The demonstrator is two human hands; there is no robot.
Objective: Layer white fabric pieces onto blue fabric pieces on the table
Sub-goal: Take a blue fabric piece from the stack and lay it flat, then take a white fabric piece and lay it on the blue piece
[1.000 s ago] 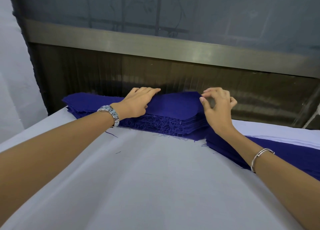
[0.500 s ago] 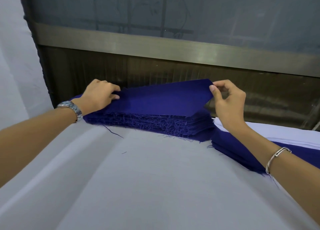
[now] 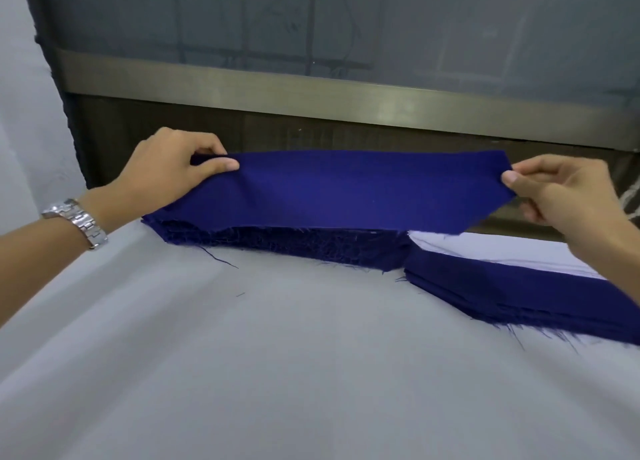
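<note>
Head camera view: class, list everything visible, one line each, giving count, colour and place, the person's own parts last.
dark blue cut fabric piece: one, dark blue, lifted above the far stack
stack of frayed dark blue fabric pieces: one, dark blue, table's far edge
second stack of dark blue fabric pieces: one, dark blue, table's right side
white fabric pieces: count unclear, white, behind the second stack
cloth-covered table: one, pale grey, foreground
loose threads: a few, dark blue, on the table
metal rail: one, dull grey, behind the table
silver metal wristwatch: one, silver, left wrist
left hand: one, pinching the lifted piece's left end
right hand: one, pinching its right corner
</note>
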